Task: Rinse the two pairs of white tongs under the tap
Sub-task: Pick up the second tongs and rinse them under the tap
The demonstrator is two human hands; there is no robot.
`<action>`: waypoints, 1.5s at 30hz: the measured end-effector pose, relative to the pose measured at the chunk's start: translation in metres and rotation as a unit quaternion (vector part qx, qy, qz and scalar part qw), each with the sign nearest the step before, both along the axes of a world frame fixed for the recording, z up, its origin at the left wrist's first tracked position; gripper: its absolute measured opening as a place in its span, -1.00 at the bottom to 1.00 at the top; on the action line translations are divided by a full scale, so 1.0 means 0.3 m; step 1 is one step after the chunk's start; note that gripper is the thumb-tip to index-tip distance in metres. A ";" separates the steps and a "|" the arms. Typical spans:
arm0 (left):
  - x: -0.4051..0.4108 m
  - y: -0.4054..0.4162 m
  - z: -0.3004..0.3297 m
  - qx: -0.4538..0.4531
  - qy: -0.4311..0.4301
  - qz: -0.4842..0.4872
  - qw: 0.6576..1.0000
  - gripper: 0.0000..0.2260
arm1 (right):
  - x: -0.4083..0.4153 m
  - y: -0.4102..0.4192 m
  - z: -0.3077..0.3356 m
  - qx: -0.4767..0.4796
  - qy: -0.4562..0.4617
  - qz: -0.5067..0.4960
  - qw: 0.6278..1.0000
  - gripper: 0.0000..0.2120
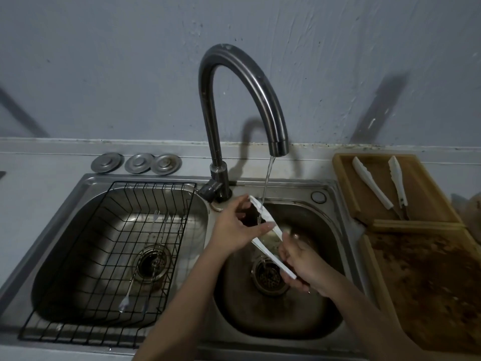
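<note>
One pair of white tongs (265, 220) is held slanted over the right sink basin (325, 246), its upper tip under the thin stream of water (268, 181) running from the dark curved tap (247, 82). My left hand (234, 225) pinches the upper part between thumb and fingers. My right hand (299, 259) grips the lower hinge end. The second pair of white tongs (377, 187) lies spread open on a wooden tray (341, 183) to the right of the sink.
A black wire rack (109, 256) sits in the left basin with a few metal utensils (145, 261). Three round metal lids (136, 162) lie behind it. A worn wooden cutting board (429, 282) lies at the front right.
</note>
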State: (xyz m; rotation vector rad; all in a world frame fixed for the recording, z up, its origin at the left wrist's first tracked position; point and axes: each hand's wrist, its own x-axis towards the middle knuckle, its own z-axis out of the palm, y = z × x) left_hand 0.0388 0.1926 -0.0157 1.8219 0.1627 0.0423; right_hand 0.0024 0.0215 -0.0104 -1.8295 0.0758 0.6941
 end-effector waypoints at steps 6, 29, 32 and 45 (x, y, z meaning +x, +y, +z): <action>0.032 -0.006 -0.003 -0.052 -0.034 0.003 0.998 -0.82 | -0.005 0.015 0.017 0.013 0.027 0.019 0.999 -0.50; 0.033 -0.013 -0.005 -0.488 0.245 0.054 0.836 -0.34 | 0.064 -0.054 0.074 -0.265 -0.312 0.056 0.911 -0.70; 0.032 -0.019 0.011 -0.549 0.216 0.004 0.807 -0.31 | 0.073 -0.036 0.092 -0.333 -0.391 0.092 0.853 -0.68; 0.001 -0.061 -0.027 -0.585 0.135 0.023 0.800 -0.70 | -0.070 -0.018 0.040 -0.265 -0.367 0.069 0.889 -0.52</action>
